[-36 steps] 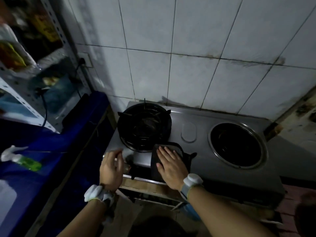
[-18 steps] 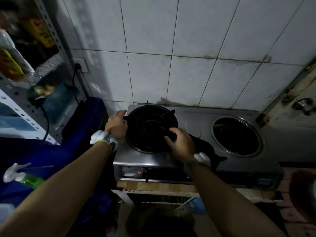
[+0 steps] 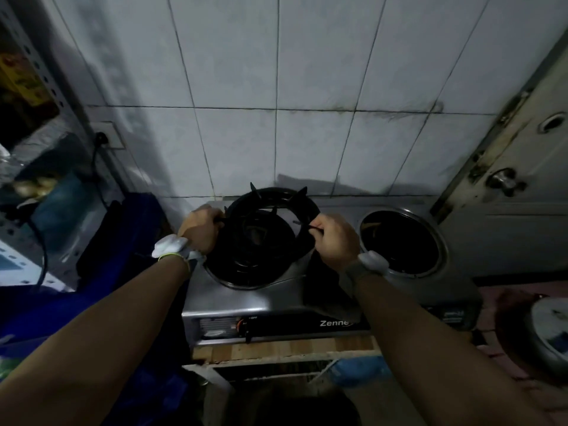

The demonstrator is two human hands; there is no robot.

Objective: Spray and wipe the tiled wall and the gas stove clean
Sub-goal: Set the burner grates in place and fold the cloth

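A steel two-burner gas stove [image 3: 264, 302] stands against the white tiled wall [image 3: 307, 87]. Over its left burner sits a black pan-support ring [image 3: 273, 198], tilted with its far edge raised. My left hand [image 3: 201, 227] grips the ring's left side and my right hand [image 3: 333, 238] grips its right side. A dark wiping cloth [image 3: 319, 284] lies on the stove top under my right wrist. The right burner [image 3: 399, 238] is an open round well with no ring on it.
A blue-covered surface [image 3: 132, 241] and a metal shelf rack [image 3: 46, 149] stand at the left, with a wall socket and black cable [image 3: 101, 139]. A door with a knob [image 3: 504, 179] is at the right. A round grey lid-like object [image 3: 550, 327] sits at lower right.
My right hand left the cloth and my left hand left the stove's front edge; both took hold of the left burner's ring, which now tilts up. The view moved closer.
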